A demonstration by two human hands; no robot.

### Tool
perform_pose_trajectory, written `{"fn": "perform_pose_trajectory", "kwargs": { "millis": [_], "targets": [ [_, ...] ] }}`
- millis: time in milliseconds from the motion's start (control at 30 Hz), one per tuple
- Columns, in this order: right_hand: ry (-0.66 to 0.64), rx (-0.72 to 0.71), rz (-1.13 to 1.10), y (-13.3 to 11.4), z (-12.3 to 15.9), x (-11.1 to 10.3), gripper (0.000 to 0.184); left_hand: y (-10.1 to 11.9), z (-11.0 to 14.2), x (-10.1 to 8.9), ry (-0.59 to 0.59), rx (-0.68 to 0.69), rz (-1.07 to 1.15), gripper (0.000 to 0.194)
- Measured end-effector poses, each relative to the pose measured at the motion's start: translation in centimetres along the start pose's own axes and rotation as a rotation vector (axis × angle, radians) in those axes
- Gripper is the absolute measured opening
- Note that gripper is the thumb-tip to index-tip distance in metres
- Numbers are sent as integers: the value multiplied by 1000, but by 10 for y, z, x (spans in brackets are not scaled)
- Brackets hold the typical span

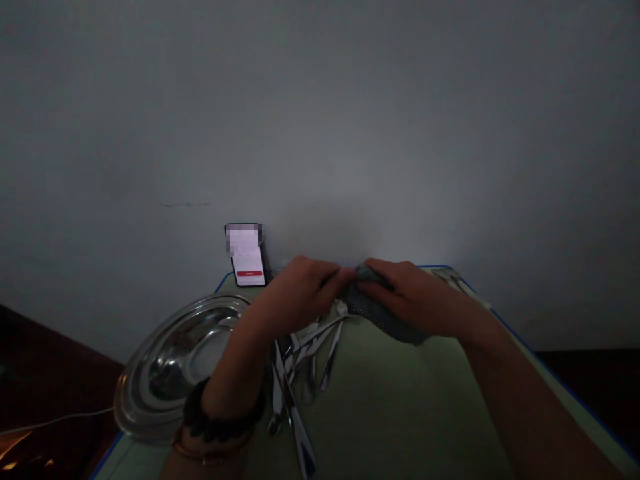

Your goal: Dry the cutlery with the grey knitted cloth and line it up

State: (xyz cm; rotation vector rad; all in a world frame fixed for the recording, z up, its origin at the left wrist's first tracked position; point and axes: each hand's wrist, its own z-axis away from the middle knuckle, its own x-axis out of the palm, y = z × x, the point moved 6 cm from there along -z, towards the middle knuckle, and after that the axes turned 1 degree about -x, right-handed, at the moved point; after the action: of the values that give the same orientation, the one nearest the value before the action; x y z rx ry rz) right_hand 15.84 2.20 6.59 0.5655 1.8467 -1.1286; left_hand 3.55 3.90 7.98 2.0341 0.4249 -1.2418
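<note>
Dark beads (pixel 223 427) ring my left wrist, nearest me. My right fingers (pixel 383 268) are curled around a grey cloth (pixel 383 318), bunched at the top, seemingly for a firmer grip, with its loose part hanging over the desk (pixel 400 400). My left fingers (pixel 336 285) meet its top end; I cannot tell whether they pinch something thin (the light is poor). Just below lies loose cutlery (pixel 291 400), crisscrossed, probably grouped there for easy reach. Steel basin (pixel 150 373) sits left of it; my forearm covers part, so I cannot tell all it holds. Phone (pixel 250 263) leans on the wall (pixel 320 133), likely so its lit screen faces me.
</note>
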Motion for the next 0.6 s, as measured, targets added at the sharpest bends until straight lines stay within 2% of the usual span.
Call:
{"fn": "perform_pose_trajectory", "kwargs": {
  "millis": [133,300,400,500,600],
  "targets": [
    [-11,11,-42,-2,-1,4,22,3,-2,4,-9,23,-19,43],
    [-207,-12,-172,-2,5,11,40,-5,3,-15,84,-48,-71,40],
    [-238,37,-151,2,8,10,47,-9,4,-20,102,-91,-82,39],
    [-258,32,-91,3,9,8,39,-8,4,-17,83,-79,-62,40],
    [-214,-21,-103,-2,7,6,26,-3,3,-14,87,-51,-55,41]
  ]
}}
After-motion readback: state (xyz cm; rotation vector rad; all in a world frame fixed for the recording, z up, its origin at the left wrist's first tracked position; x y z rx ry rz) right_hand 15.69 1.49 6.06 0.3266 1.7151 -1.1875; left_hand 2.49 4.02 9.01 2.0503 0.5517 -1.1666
